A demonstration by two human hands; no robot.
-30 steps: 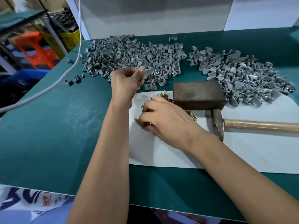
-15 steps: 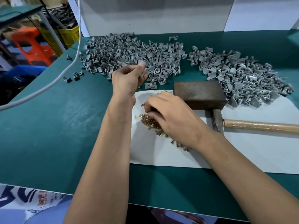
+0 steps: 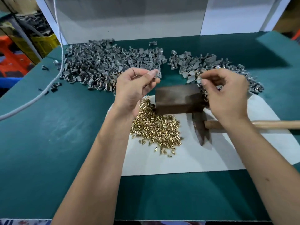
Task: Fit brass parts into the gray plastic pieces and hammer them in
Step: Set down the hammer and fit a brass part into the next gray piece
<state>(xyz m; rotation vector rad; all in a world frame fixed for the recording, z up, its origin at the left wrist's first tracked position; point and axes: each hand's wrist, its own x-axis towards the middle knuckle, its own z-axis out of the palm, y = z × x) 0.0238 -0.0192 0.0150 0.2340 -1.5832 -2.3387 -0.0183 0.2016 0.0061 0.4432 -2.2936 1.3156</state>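
My left hand (image 3: 134, 88) is raised over the table and pinches a small gray plastic piece (image 3: 156, 74) between thumb and fingertips. My right hand (image 3: 227, 93) hovers at the right of the dark metal block (image 3: 177, 99), its thumb and forefinger pinching a small brass part (image 3: 199, 77). A heap of brass parts (image 3: 155, 127) lies on the white sheet (image 3: 186, 159) below both hands. One large pile of gray plastic pieces (image 3: 100, 65) lies behind my left hand, and a second pile (image 3: 194, 62) sits behind my right hand. A hammer (image 3: 201, 127) with a wooden handle rests on the sheet.
The table has a green mat (image 3: 56, 135). A white cable (image 3: 60, 51) runs across its left side past a few stray dark pieces (image 3: 54, 86). A grey backboard (image 3: 129, 18) closes the far edge. Crates stand off the table at the left.
My right hand has lifted off the brass heap and moved up and right, uncovering the heap. My left hand stays raised with the gray piece.
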